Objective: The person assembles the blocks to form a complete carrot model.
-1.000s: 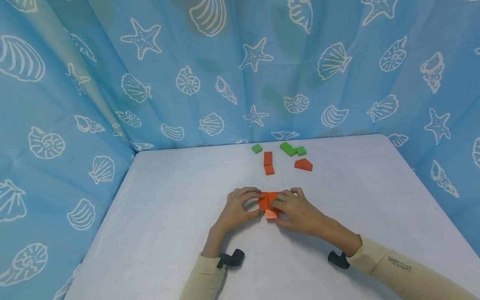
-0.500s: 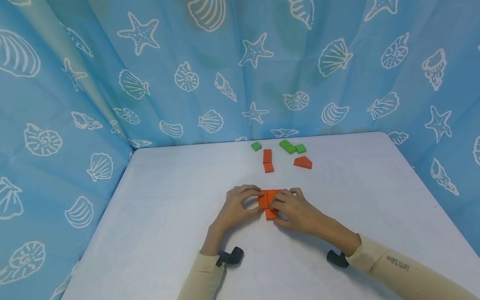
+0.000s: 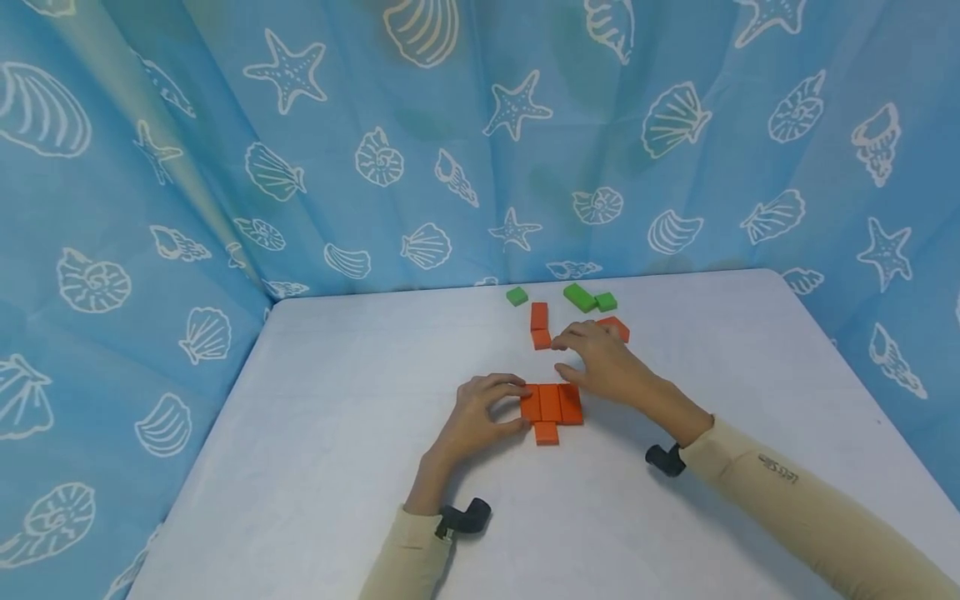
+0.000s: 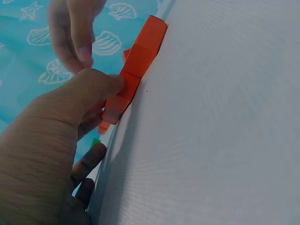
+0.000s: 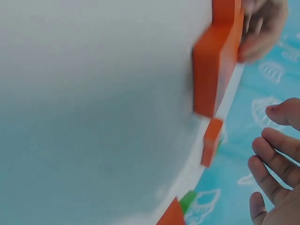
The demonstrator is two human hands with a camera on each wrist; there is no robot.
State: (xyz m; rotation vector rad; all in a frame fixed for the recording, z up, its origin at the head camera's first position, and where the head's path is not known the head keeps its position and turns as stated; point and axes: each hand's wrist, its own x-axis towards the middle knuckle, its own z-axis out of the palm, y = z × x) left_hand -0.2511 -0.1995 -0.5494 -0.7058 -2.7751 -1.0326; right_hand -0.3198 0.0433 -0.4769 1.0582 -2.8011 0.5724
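smooth orange blocks (image 3: 550, 403), smooth green blocks (image 3: 578, 297), matt finely textured tabletop (image 3: 330, 433), creased cloth curtain (image 3: 450, 108), cloth sleeves (image 3: 810, 500)

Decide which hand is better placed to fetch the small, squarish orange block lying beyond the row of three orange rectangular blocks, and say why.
Right, most likely: the right hand holds nothing and hovers close to that small orange block, while the left hand pinches the row's leftmost orange rectangular block.

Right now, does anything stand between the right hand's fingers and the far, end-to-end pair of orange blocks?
Nothing visible does; the right hand has its fingers beside the nearer orange block, contact unclear.
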